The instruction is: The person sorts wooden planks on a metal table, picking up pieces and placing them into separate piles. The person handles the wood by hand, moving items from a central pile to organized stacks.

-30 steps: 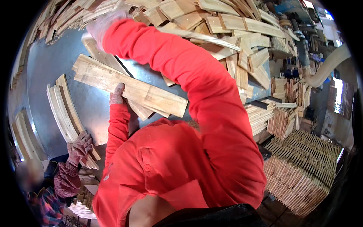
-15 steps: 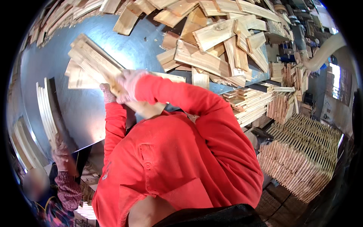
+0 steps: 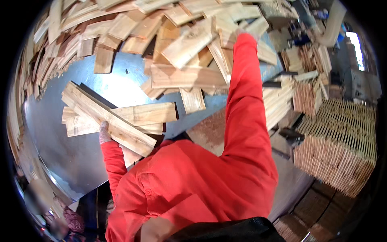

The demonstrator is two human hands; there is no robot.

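My left hand (image 3: 104, 131) is closed on the near edge of a long wooden board (image 3: 111, 120), its thumb along the side. That board lies slantwise across other pale boards (image 3: 149, 113) on the metal table. My right arm stretches far forward to the right, and my right hand (image 3: 243, 33) is at a heap of loose boards, beside a pale board (image 3: 257, 27). Its fingers are small and partly hidden, so their grip does not show. A wide knotty board (image 3: 189, 43) lies just left of it in the heap.
The blue-grey metal table (image 3: 44, 121) is bordered by jumbled boards (image 3: 68, 36) at far left. Neatly stacked slats (image 3: 334, 153) stand at right, with a board stack (image 3: 278, 103) by the table edge. Another person's knitted sleeve (image 3: 72, 220) shows at lower left.
My right hand has left the board by my left hand and reached out to the far right heap. My left hand stays on the board. The other person's boards have left the left table edge.
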